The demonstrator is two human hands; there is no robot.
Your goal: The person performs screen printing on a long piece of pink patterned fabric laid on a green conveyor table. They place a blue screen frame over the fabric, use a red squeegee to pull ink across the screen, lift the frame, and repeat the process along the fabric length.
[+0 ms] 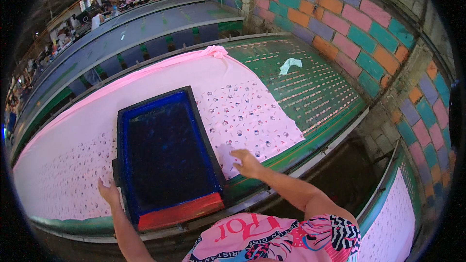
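Observation:
A large screen-printing frame (167, 153) with a dark mesh, blue inner border and a red strip along its near end lies on pale pink fabric (92, 111). Small printed motifs cover the fabric to both sides of it. My left hand (110, 195) is by the frame's lower left edge, fingers spread and holding nothing; whether it touches the frame I cannot tell. To the right of the frame, my right hand (247, 163) hovers over the printed fabric near the table's front edge. Its thumb and fingers are apart, with nothing visible between them.
The fabric lies on a long green table (335, 94), its far edge bunched up. A pale cloth scrap (290, 66) rests at the right end. Beyond run more long tables (160, 17). A painted block wall (340, 24) borders the right; another fabric-covered table (393, 213) stands lower right.

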